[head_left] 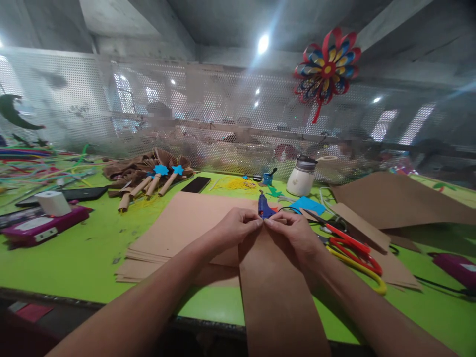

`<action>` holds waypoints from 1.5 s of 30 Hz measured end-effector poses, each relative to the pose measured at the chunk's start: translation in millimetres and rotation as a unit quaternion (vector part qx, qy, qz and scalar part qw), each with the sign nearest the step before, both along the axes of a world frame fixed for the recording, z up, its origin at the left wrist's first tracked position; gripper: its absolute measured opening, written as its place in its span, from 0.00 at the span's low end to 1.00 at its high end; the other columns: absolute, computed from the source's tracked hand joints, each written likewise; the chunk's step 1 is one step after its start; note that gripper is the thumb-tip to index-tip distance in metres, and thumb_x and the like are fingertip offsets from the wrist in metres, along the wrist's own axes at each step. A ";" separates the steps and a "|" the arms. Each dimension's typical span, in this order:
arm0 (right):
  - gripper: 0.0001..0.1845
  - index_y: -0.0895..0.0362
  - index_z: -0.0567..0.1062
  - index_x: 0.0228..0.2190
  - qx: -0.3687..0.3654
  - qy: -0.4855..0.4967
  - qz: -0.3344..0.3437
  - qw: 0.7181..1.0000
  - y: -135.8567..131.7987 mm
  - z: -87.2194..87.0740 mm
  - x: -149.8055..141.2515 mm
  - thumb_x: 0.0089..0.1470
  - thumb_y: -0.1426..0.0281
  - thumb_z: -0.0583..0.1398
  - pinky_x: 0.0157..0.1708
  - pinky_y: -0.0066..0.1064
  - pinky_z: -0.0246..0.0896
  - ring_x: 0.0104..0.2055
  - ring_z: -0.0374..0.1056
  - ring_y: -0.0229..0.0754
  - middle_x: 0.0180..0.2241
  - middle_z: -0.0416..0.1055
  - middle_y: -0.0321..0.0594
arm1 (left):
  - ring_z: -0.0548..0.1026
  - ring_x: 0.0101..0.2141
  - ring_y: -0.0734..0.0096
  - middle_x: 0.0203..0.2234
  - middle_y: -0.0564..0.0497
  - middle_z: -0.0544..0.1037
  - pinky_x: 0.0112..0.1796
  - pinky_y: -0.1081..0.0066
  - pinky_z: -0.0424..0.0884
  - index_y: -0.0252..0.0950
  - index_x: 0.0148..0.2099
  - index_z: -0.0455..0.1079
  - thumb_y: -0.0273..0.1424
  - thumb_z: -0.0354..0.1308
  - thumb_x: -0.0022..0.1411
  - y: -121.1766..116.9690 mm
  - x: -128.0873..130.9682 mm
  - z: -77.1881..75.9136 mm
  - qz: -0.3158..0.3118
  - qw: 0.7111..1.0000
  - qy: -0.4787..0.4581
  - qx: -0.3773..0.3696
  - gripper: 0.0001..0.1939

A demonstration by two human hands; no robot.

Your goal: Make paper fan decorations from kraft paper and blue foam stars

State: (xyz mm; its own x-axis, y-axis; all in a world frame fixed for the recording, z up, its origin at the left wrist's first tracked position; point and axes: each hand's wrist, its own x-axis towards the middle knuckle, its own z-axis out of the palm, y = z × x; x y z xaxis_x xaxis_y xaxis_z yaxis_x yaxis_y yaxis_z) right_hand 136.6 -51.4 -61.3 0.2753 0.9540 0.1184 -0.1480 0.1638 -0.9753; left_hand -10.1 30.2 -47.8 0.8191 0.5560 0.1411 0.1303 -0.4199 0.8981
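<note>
1. Brown paper strip (280, 287), one, matt. Far end in the grip; remainder runs from there back toward the wearer, past the near edge of the green surface (85, 270).
2. Left hand (235, 227): thumb and forefinger pinched together on the strip's far end, left part.
3. Right hand (297, 232): matching pinch, just beside the left. Whether the edge is folded between the fingertips cannot be told.
4. Handling, as judged: very light; thin but fairly stiff, bowing along its length; low slip; likelier to crease or tear than to break.
5. Hold points, as judged: far edge, both thumbs close together, for fine control; long side edges, fingers flat, for carrying. Hard pinching mid-length would risk a crease.
6. Glue gun (263, 206), blue, one: just beyond the grip, nozzle pointing away.
7. Brown paper stack (186, 228): left of the grip, flat.
8. Red-handled scissors (359, 255), one pair: right of the grip, beyond the right forearm.
</note>
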 end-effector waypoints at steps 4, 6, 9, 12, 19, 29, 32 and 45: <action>0.14 0.59 0.74 0.20 0.000 0.007 0.013 1.000 1.9 -1.8 5.3 0.32 0.63 0.70 0.23 0.26 0.51 0.20 0.58 0.32 0.18 0.67 0.32 | 0.60 0.16 0.79 0.12 0.58 0.62 0.20 0.76 0.52 0.34 0.24 0.63 0.38 0.52 0.56 1.1 -1.0 0.8 0.022 1.000 -0.008 -0.001 0.14; 0.13 0.59 0.75 0.20 0.004 0.022 0.013 1.000 3.8 -3.8 9.9 0.34 0.64 0.69 0.25 0.27 0.53 0.22 0.60 0.33 0.19 0.68 0.33 | 0.59 0.16 0.79 0.12 0.59 0.61 0.20 0.76 0.51 0.34 0.24 0.62 0.38 0.52 0.56 0.7 -2.1 2.2 0.030 0.999 -0.007 -0.012 0.14; 0.12 0.58 0.75 0.21 0.006 0.036 0.005 0.999 5.9 -6.2 15.2 0.36 0.64 0.69 0.26 0.27 0.55 0.23 0.62 0.34 0.20 0.70 0.34 | 0.59 0.16 0.79 0.12 0.59 0.61 0.20 0.76 0.50 0.34 0.25 0.63 0.38 0.52 0.56 0.2 -3.3 3.7 0.037 0.999 -0.006 -0.017 0.14; 0.12 0.58 0.75 0.21 -0.004 0.022 0.003 1.000 5.9 -6.0 16.9 0.37 0.63 0.68 0.23 0.26 0.52 0.21 0.60 0.33 0.19 0.69 0.34 | 0.58 0.17 0.79 0.12 0.59 0.61 0.21 0.76 0.50 0.34 0.24 0.63 0.38 0.52 0.56 0.5 -3.4 3.8 0.046 0.999 -0.010 -0.012 0.14; 0.14 0.59 0.74 0.18 0.003 0.000 0.026 1.000 5.7 -4.0 18.8 0.39 0.61 0.67 0.21 0.27 0.48 0.19 0.56 0.32 0.17 0.66 0.33 | 0.59 0.19 0.78 0.15 0.58 0.63 0.22 0.75 0.52 0.32 0.26 0.66 0.38 0.54 0.53 -0.3 -3.4 6.2 0.066 0.998 -0.013 -0.019 0.13; 0.17 0.59 0.77 0.23 -0.023 -0.015 0.032 0.999 4.2 0.6 11.5 0.41 0.56 0.65 0.24 0.29 0.56 0.22 0.63 0.37 0.20 0.70 0.38 | 0.58 0.18 0.79 0.14 0.58 0.61 0.21 0.76 0.52 0.34 0.23 0.62 0.40 0.52 0.54 5.6 -0.5 -4.7 0.037 0.999 -0.014 -0.011 0.16; 0.16 0.60 0.76 0.21 -0.023 -0.021 0.008 0.999 3.0 0.2 7.4 0.32 0.61 0.70 0.26 0.29 0.58 0.23 0.63 0.36 0.20 0.71 0.36 | 0.58 0.18 0.78 0.14 0.58 0.61 0.21 0.76 0.52 0.34 0.22 0.62 0.41 0.53 0.54 0.7 0.1 -0.4 0.034 0.999 -0.022 -0.014 0.16; 0.15 0.60 0.76 0.21 0.007 -0.074 -0.026 0.997 4.7 -0.2 20.8 0.34 0.61 0.69 0.26 0.28 0.53 0.24 0.59 0.34 0.21 0.68 0.35 | 0.63 0.26 0.75 0.25 0.52 0.70 0.28 0.73 0.59 0.31 0.34 0.71 0.41 0.52 0.58 4.1 -8.6 -3.8 -0.041 0.983 -0.044 -0.175 0.16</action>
State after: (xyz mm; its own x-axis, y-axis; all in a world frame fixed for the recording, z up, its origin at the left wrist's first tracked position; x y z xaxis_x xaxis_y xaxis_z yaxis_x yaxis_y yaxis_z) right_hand 157.4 -46.7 -61.5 0.3038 0.9366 0.1744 0.0060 0.1812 -0.9834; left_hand -18.7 34.2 -51.6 0.8569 0.5149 0.0251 0.0249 -0.0899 0.9956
